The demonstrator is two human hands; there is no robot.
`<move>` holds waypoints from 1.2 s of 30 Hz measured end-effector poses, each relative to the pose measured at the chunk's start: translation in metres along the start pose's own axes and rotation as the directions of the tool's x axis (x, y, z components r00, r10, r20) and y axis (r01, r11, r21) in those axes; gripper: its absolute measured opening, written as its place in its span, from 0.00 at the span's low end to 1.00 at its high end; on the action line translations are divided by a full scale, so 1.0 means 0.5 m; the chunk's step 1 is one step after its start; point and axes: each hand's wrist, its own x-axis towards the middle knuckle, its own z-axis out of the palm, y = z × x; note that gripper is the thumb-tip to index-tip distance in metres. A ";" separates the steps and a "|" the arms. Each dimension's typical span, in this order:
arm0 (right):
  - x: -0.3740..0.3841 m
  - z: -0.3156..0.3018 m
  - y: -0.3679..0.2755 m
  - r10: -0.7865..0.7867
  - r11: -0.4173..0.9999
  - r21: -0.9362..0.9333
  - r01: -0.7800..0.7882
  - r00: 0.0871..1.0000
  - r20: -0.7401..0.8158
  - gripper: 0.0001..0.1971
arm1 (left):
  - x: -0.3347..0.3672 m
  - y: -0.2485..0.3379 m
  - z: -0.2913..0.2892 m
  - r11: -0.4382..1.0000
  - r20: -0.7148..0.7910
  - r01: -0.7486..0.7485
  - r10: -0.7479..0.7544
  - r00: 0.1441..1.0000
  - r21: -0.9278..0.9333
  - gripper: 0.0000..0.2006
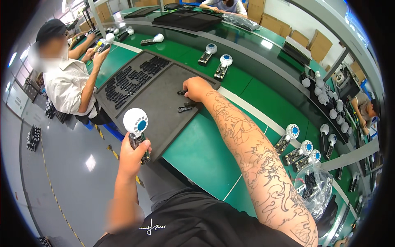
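Observation:
My left hand (131, 155) grips the black handle of a device with a round white head (135, 119); the head is up, its blue centre is visible, and part of the handle's circuitry shows. Over the dark tray (162, 123), my right hand (198, 89) has its fingers closed on a small black plastic part (181, 92). Just below those fingers lie a few similar loose black parts (185, 109). Rows of more black parts (131, 82) fill the tray's far left section.
Two like devices (223, 68) lie on the green conveyor beyond the tray. Several more (293, 131) rest right of my forearm, beside a clear plastic bag (314, 187) of dark parts. A co-worker in a white shirt (68, 88) handles a device at left. Other workers sit farther off.

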 end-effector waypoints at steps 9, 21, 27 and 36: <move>-0.068 -0.074 0.040 0.052 0.979 -0.197 -0.053 0.999 -0.013 0.08 | 0.078 0.019 0.036 0.871 0.124 -0.072 0.013 0.992 0.486 0.22; -0.140 -0.061 -0.005 0.115 0.980 -0.132 -0.151 0.961 -0.251 0.09 | 0.321 -0.043 0.147 0.446 0.347 -0.344 0.076 0.935 0.826 0.18; 0.031 0.055 0.029 0.106 0.973 0.225 -0.052 0.967 -0.233 0.12 | 0.331 0.010 0.078 0.482 0.267 -0.272 0.082 0.960 0.833 0.16; 0.044 0.066 0.020 0.125 0.978 -0.148 -0.149 0.980 -0.156 0.09 | 0.139 0.109 0.136 0.696 0.347 -0.247 -0.003 0.938 0.674 0.18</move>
